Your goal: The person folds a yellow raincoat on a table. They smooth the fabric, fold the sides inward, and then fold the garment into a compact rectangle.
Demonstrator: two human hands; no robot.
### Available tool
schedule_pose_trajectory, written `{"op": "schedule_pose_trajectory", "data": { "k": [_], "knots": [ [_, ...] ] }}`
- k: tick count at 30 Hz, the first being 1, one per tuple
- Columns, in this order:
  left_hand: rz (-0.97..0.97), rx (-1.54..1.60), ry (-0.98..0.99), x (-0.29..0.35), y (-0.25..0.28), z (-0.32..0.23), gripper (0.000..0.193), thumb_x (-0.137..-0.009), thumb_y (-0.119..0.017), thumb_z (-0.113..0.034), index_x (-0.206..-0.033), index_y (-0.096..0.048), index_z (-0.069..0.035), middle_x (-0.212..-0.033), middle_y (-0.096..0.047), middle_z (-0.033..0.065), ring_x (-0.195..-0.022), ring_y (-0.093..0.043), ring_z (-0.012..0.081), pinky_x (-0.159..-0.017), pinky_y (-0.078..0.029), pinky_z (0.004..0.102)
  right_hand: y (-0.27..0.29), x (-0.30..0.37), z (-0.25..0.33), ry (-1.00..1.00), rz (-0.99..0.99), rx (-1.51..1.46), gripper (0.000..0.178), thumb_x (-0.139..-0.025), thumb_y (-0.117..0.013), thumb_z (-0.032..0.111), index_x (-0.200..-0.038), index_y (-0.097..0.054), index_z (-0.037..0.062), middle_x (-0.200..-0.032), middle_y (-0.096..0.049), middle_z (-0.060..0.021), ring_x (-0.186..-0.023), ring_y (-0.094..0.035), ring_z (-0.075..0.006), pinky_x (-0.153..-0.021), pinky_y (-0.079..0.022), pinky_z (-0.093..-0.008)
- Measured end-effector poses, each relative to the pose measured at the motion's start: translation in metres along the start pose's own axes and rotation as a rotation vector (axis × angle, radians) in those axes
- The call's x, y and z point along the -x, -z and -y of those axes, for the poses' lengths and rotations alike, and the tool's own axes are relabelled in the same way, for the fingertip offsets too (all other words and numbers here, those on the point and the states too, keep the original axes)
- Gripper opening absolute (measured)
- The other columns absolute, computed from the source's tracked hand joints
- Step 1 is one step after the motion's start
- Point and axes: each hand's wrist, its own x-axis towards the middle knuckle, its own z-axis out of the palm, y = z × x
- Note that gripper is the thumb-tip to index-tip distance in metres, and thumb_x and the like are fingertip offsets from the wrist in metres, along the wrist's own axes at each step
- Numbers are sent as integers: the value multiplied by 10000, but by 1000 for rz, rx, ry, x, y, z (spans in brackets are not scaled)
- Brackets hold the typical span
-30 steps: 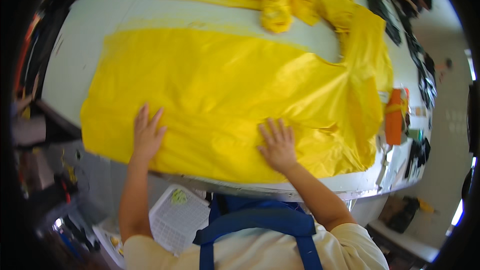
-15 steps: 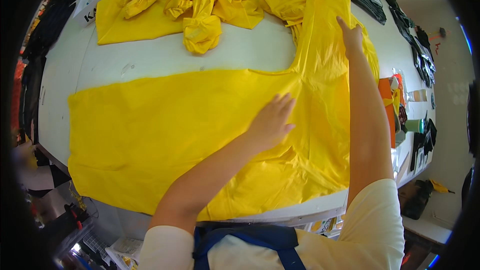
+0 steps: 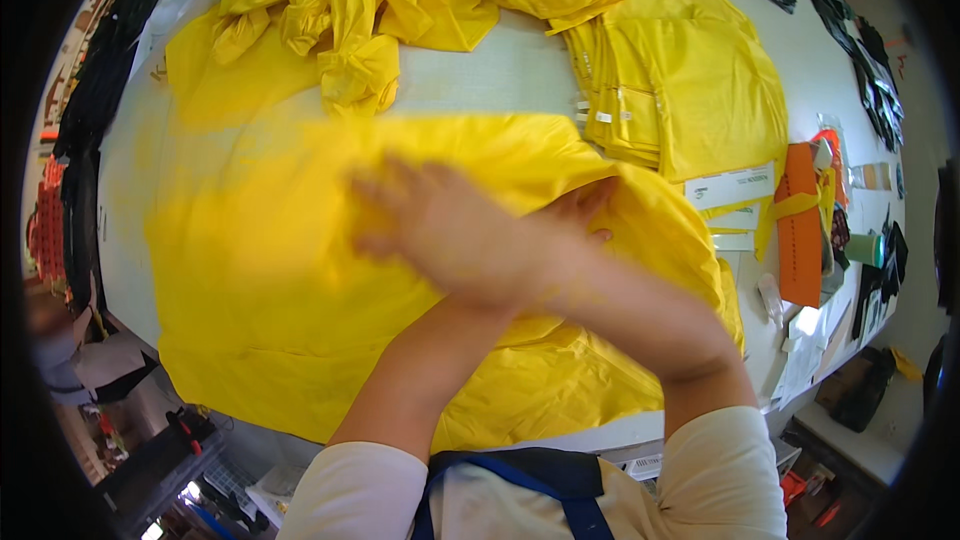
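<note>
A large yellow sheet-like garment (image 3: pixel 300 340) of thin, shiny fabric is spread across the table in front of me. My right arm crosses over my left, and my right hand (image 3: pixel 430 220) is over the fabric left of centre. Motion smears its fingers, so whether they grip the cloth cannot be told. Beneath my right wrist, my left hand (image 3: pixel 585 205) rests at a raised fold of the garment, fingers stretched out and partly hidden. The fabric around the right hand is blurred too.
A neat stack of folded yellow garments (image 3: pixel 690 90) lies at the far right, white labels (image 3: pixel 730 185) beside it. Crumpled yellow garments (image 3: pixel 360 0) fill the far left. An orange box (image 3: pixel 800 240) and a green cup (image 3: pixel 865 250) stand right. Black items (image 3: pixel 110 60) line the left edge.
My right hand has swept from the far right to the left across my left arm. The garment's far-right part has come over leftward, uncovering the folded stack and labels.
</note>
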Motion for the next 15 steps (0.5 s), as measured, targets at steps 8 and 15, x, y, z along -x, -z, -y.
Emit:
{"op": "schedule_pose_trajectory", "data": {
  "k": [8, 15],
  "knots": [
    [152, 641, -114, 136, 97, -1, 221, -848, -635, -214, -1036, -639, -99, -1075, -644, 93, -965, -622, 291, -812, -497, 418, 104, 161, -13, -857, 87, 472, 885, -650, -807, 235, -1407, -368, 105, -1286, -545, -95, -1260, -430, -336, -1095, -251, -513],
    [146, -365, 711, 229, 159, 153, 569, -794, -690, -246, -1314, -474, -165, -1291, -494, 101, -1189, -448, 324, -1035, -292, 506, 86, 285, -44, -1004, -49, 385, 323, -690, -646, 27, -995, -571, 103, -892, -599, -97, -897, -578, -332, -749, -474, -416]
  ]
}}
